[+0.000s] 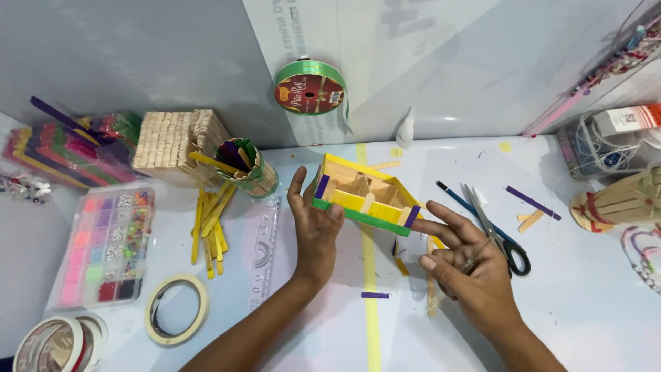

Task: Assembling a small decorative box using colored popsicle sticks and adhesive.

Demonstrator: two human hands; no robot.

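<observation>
Stick box (363,196), yellow with green and purple edging, sits tilted above the desk (564,303). Left hand (313,224) grips its near corner; right hand (468,265), fingers spread, touches the other end. Uneven pressure could likely crack glued joints.

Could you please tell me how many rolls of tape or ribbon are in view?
3: a green ribbon roll against the wall, a cream tape ring lying bottom left, and a tape roll at the corner.

Red round ribbon-spool label (309,94), white carton (628,118)
</observation>
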